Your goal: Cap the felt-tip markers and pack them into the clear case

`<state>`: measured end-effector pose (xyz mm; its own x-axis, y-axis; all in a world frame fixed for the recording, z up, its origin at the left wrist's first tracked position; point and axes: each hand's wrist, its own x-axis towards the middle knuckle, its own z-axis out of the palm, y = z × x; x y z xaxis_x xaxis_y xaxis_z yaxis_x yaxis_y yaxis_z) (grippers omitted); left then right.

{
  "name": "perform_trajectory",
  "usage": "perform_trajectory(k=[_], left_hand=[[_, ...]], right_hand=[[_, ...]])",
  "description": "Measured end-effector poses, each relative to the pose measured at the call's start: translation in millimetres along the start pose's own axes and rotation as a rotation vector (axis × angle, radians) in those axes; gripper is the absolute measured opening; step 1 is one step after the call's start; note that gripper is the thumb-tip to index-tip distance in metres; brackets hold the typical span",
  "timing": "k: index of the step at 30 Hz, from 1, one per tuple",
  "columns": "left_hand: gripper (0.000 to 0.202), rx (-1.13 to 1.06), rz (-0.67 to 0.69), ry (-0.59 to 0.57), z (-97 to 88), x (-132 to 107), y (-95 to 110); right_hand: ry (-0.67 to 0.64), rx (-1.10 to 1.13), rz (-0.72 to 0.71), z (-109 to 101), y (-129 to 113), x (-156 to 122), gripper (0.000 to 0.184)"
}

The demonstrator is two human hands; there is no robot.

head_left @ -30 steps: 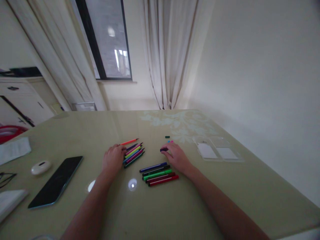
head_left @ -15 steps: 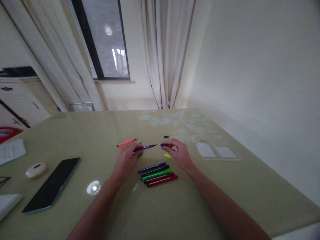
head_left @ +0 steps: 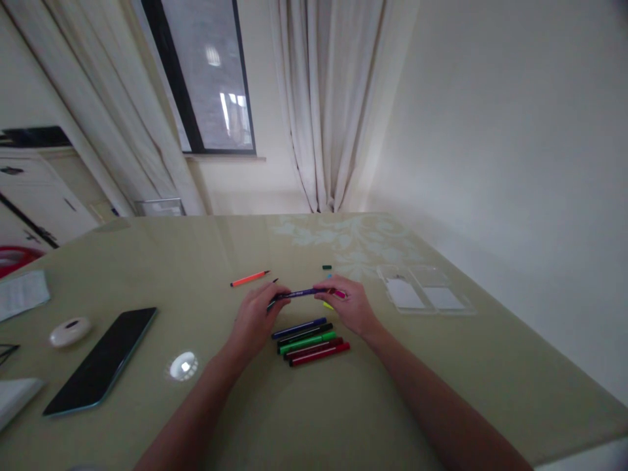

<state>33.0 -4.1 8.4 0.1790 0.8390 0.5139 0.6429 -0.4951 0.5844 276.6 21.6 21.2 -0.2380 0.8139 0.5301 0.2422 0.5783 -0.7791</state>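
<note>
Between my two hands a purple marker [head_left: 301, 293] lies level, just above the table. My left hand [head_left: 256, 311] pinches its barrel. My right hand [head_left: 349, 303] is closed on the cap at the marker's other end. Behind my left fingers the dark tip of another pen shows, mostly hidden. A pink cap [head_left: 340, 294] lies by my right hand, and a yellow cap [head_left: 328, 305] peeks out under its fingers. Nearer to me, several capped markers lie side by side, among them a blue marker [head_left: 298, 328], a green marker [head_left: 307, 343] and a red marker [head_left: 320, 354].
An uncapped orange marker [head_left: 250, 279] and a dark green cap [head_left: 326, 267] lie farther back. At the right is an opened clear plastic case [head_left: 426, 292]. A tablet [head_left: 103, 360], a white rounded object [head_left: 70, 331] and paper [head_left: 22, 296] are on the left.
My right hand has brought the purple cap left onto the marker's tip, which was bare before. My left hand has shifted slightly right and down. The row of markers stays put.
</note>
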Motion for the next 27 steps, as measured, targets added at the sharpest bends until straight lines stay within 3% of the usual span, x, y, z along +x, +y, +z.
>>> perform_trajectory(k=[10,19,24,27], left_hand=[[0.015,-0.113,-0.013,0.036,-2.0,-1,12],[0.019,-0.11,-0.131,-0.367,-0.1,-5,13],[0.021,-0.012,-0.059,-0.497,-4.1,-7,10],[0.027,-0.026,-0.107,-0.463,-7.5,-4,5]], right_hand=[[-0.009,0.069,0.017,-3,3,0,0.014],[-0.202,-0.137,0.159,-13,10,4,0.024],[-0.318,-0.462,0.165,-19,19,4,0.007],[-0.387,-0.565,0.191,-18,20,3,0.003]])
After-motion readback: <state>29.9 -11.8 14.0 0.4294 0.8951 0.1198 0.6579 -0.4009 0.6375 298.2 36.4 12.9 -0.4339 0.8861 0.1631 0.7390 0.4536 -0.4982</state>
